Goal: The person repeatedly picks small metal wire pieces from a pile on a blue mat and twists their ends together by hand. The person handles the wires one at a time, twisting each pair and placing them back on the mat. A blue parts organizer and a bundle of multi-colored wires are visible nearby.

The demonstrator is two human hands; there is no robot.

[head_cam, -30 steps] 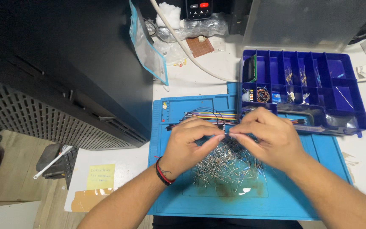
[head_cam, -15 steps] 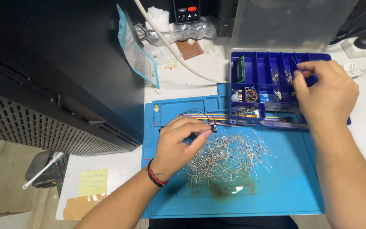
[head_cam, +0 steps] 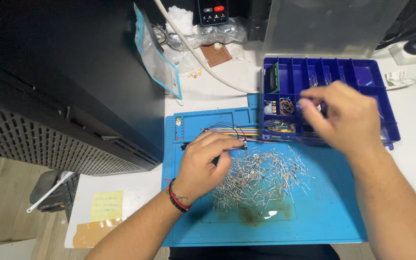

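**Packets, notes and a screen on the worktop**

A clear plastic packet with a light blue edge [head_cam: 157,58] stands upright against the black case at the left, behind the blue mat. At the worktop's [head_cam: 217,89] far edge lies a dark handheld device [head_cam: 213,10] with a small screen and a red and a pale button, resting above crumpled clear bags [head_cam: 213,34]. Near the front left corner sits a square yellow sticky note [head_cam: 106,205], with a strip of brown tape [head_cam: 92,237] just below it.

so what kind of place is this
Probably an electronics hobby bench: a blue silicone work mat strewn with a pile of loose wire-legged components, and a blue plastic compartment box holding small parts.
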